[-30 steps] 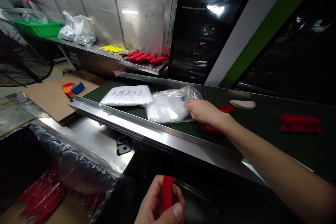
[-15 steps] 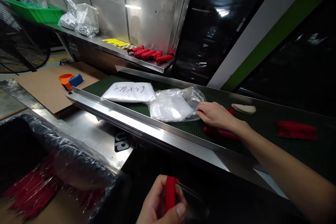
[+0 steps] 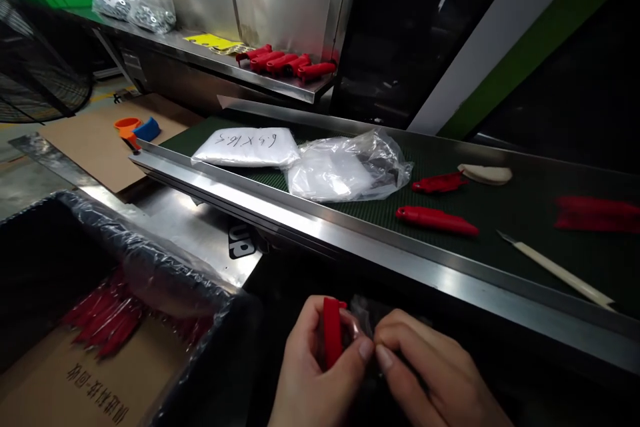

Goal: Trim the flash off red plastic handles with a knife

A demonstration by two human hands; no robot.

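Left hand (image 3: 320, 373): fingers pinch an upright red handle (image 3: 331, 340), low centre, below the conveyor rail.
Right hand (image 3: 430, 373): fingertips pressed on a small clear bag (image 3: 363, 320) beside the handle.
Conveyor belt (image 3: 500, 240): carries more red handles.

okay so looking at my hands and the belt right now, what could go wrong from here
The thin clear bag pinched by your right hand looks flimsy and could tear or slip as it meets the red handle in your left hand. A white-handled blade lies bare near the belt's front rail; reaching for the red piece beside it could nick you.
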